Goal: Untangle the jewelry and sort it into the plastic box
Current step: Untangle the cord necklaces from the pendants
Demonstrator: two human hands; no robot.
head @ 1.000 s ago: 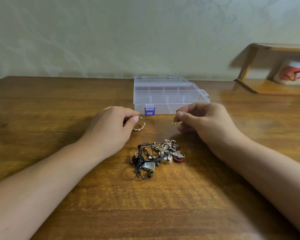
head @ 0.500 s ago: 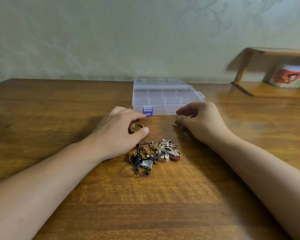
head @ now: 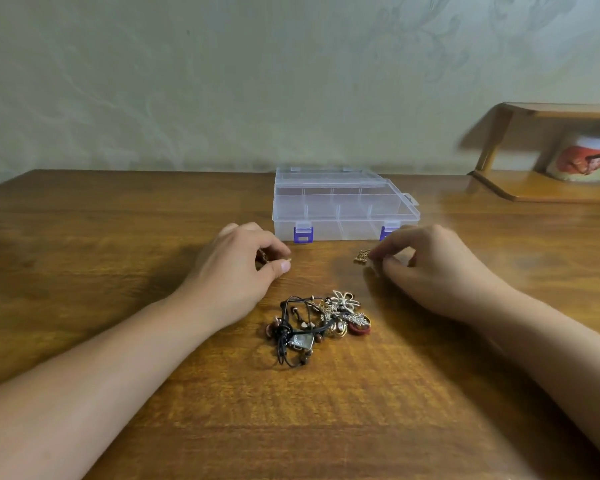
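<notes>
Head view: clear plastic box (head: 343, 209) w/ purple clasps (head: 303, 234), lid down, compartments look empty, at far side of wood table (head: 118, 237). Tangled jewelry pile (head: 317, 322) (black cords, gold bits, flower piece) lies btwn both hands. Left hand (head: 238, 268) fingers curled round small gold ring-like piece (head: 264, 257); right hand (head: 426, 265) pinches gold trinket (head: 362, 255).

Bracelet (head: 263, 256) (mostly hidden under fingers)

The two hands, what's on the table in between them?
In the head view, only bare wood of the table lies between the left hand and right hand; the jewelry pile sits nearer.
</notes>
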